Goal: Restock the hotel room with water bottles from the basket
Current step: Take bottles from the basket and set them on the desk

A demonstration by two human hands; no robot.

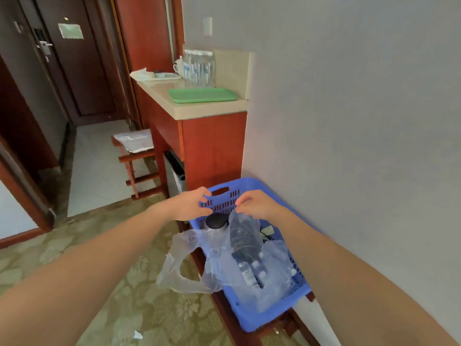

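Observation:
A blue plastic basket (252, 320) sits on a low wooden stand by the wall. Inside it a clear plastic bag (217, 258) holds several small water bottles (252, 269), with a dark round lid (216, 221) at its far end. My right hand (259, 204) pinches the top edge of the bag and lifts it. My left hand (192, 204) hovers over the basket's far rim, fingers spread and holding nothing. Several water bottles (199, 68) stand on the counter (199, 109) behind a green tray (202, 94).
The counter tops a red wooden cabinet (214, 148) with a minibar below. A wooden luggage rack (136, 161) stands to its left. A dark door (74, 66) closes the hallway. Patterned carpet (99, 283) lies to my left, with a paper scrap (137, 334).

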